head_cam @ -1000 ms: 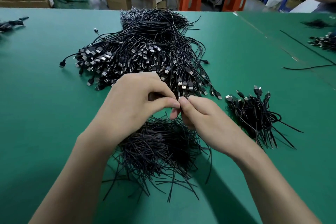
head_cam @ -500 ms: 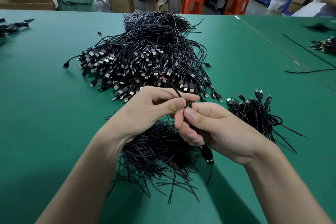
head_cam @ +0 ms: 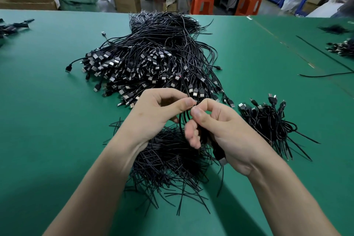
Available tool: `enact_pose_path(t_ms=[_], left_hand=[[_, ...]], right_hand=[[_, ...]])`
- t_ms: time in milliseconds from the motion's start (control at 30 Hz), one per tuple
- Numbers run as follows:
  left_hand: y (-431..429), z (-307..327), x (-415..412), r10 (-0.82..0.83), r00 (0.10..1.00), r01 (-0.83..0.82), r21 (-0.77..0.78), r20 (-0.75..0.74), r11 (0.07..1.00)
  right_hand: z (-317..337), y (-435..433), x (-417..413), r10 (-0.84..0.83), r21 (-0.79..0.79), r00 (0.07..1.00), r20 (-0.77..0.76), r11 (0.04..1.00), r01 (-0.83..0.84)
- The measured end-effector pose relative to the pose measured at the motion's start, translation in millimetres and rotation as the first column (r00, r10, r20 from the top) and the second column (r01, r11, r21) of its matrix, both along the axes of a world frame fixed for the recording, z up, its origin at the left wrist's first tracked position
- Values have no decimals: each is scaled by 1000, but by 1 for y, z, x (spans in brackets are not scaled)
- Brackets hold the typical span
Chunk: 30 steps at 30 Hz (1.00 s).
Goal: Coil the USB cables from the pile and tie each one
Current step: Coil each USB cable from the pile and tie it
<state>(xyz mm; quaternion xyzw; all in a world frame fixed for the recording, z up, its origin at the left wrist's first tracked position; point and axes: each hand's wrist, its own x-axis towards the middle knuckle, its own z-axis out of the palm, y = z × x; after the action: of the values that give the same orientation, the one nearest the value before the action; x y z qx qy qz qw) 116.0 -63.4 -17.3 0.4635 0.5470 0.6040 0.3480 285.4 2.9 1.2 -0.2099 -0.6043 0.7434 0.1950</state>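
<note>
Head view, left hand (head_cam: pixel 159 113): raised over the green surface (head_cam: pixel 47 120), thumb and forefinger pinching the top of the cable (head_cam: pixel 183 120).
Right hand (head_cam: pixel 226 132): thumb tip meeting the left one, pinching the same loops, lower fingers curled round the hanging strands.
Cable: in the air between both hands, near the front of the surface, plug (head_cam: pixel 220 156) dangling under the right palm.
Step in hand: coiling by the look of it, not yet tied. Best done with even, flat loops, one firm pinch point, and the plug end laid along the coil before reaching for a tie.
Ties (head_cam: pixel 168 165): loose heap of short black strands directly beneath the hands. Handy, but easy to lift several at once.
Pile (head_cam: pixel 153 63): just beyond the hands, plugs fanned toward the front. Some risk of snagging a neighbouring strand.
Finished bundles (head_cam: pixel 268 120): to the right, apart from the ties.
Background: orange stools (head_cam: pixel 202 3) and a cardboard box (head_cam: pixel 126 1) past the far edge.
</note>
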Motion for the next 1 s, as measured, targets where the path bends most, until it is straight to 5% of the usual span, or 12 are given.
enact_pose_path(t_ms=[167, 233, 333, 433, 633, 1000], left_hand=[[0, -2, 7, -109, 982, 98, 75, 156, 992], [1, -1, 7, -40, 994, 32, 80, 103, 996], [2, 0, 5, 55, 998, -51, 106, -31, 993], [2, 2, 8, 100, 995, -103, 129, 30, 986], [0, 2, 18, 149, 976, -154, 22, 159, 988], [1, 5, 10, 109, 987, -121, 103, 116, 987]], right_hand=[[-7, -5, -5, -154, -39, 985, -83, 988, 151], [-11, -7, -6, -241, -11, 967, -78, 971, 240], [-17, -8, -5, -389, 318, 921, 2, 873, 369], [-21, -14, -6, -403, 499, 909, 104, 812, 303], [-19, -29, -10, -44, 154, 994, 98, 988, 29], [-17, -31, -16, -41, 129, 991, 125, 991, 24]])
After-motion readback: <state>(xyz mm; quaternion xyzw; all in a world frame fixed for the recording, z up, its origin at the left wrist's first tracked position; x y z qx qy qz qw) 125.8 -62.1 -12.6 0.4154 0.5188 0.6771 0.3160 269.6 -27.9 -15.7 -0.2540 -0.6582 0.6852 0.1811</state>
